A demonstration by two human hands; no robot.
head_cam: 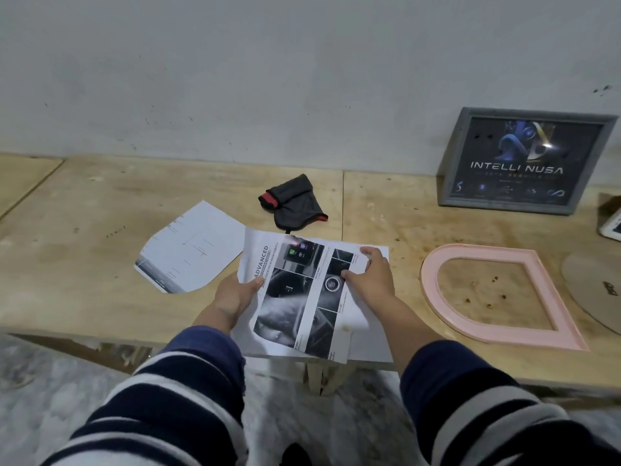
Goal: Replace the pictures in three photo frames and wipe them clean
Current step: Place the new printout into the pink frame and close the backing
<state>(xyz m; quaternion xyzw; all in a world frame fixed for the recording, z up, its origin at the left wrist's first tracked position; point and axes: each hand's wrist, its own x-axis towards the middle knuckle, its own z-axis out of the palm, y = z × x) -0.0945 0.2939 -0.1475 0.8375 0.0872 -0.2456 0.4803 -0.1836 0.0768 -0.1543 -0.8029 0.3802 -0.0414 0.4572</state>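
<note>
A printed page (295,297) with car photos and the word "ADVANCED" is held over the table's front edge. My left hand (235,294) grips its left edge. My right hand (369,277) presses on its upper right part, fingers pinching the paper. An empty pink teardrop-shaped frame (433,297) lies flat to the right. A grey rectangular frame (453,183) with a dark "INTELLI NUSA" picture leans on the wall at the back right. A cut white sheet (191,250) with a rounded end lies to the left. A dark grey cloth (295,203) with red trim sits behind the page.
The plywood table (84,203) runs along a grey wall (235,79). A brown backing board (591,284) lies at the far right, with a white object (613,227) behind it at the frame's edge. Small crumbs lie inside the pink frame. Grey floor shows below the table's front edge.
</note>
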